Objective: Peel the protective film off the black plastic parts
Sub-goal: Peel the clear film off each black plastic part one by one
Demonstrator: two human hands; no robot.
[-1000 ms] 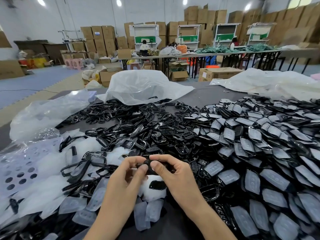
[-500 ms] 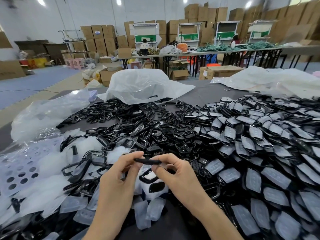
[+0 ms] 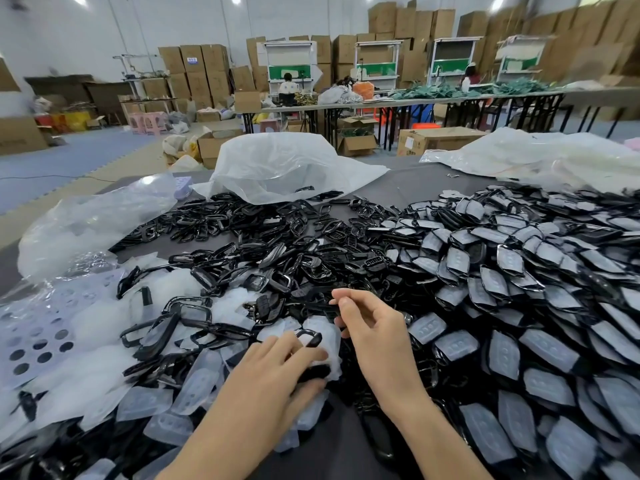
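Observation:
My right hand (image 3: 369, 329) pinches a thin black plastic part (image 3: 313, 305) between thumb and forefinger, holding it edge-on above the table. Lower and to the left, my left hand (image 3: 277, 370) lies on a heap of peeled clear film pieces (image 3: 322, 344), its fingers fairly straight and touching the film. A black ring-shaped part (image 3: 310, 338) sits on the film just beyond those fingertips. To the right spreads a big pile of black parts still covered with film (image 3: 519, 306). Bare black parts (image 3: 259, 251) are heaped in the middle.
Loose film pieces (image 3: 166, 403) and a perforated backing sheet (image 3: 38, 341) cover the left front. Clear plastic bags lie at the back centre (image 3: 287, 168), the left (image 3: 86, 223) and the right (image 3: 536, 157). Beyond the table are workbenches, cardboard boxes and seated people.
Both hands held the black part together before. My left hand has let go and dropped down onto the film heap, while my right hand keeps the part and has lifted slightly.

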